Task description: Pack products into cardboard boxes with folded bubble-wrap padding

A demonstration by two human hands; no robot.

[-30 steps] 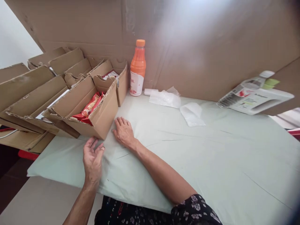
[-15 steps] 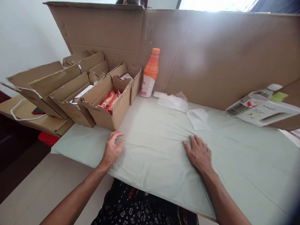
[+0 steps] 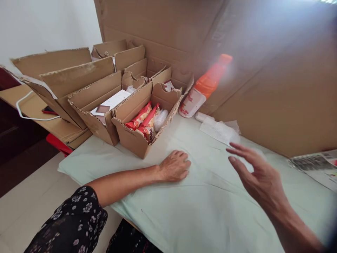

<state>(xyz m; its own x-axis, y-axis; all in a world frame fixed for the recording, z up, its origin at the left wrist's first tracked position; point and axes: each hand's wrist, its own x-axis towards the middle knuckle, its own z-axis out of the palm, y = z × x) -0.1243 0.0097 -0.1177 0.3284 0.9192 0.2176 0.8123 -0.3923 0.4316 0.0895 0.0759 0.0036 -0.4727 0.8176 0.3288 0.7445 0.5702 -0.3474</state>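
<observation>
My left hand (image 3: 175, 166) rests palm down on the pale green cloth (image 3: 200, 203), fingers together and flat, holding nothing, just right of an open cardboard box (image 3: 137, 138) with red snack packets (image 3: 143, 119). My right hand (image 3: 256, 174) hovers above the cloth at the right, fingers stretched out and empty, near some clear plastic bags (image 3: 218, 130).
Several more open cardboard boxes (image 3: 89, 95) stand in a row at the left. An orange drink bottle (image 3: 205, 88) leans against the tall cardboard wall (image 3: 263, 70). A printed pack (image 3: 316, 165) lies at the right edge. A white cable (image 3: 28, 116) loops at the far left.
The view has swung left and tilted. My left hand has slid right across the cloth and flattened. My right hand has lifted off the cloth and now hovers with fingers out.
</observation>
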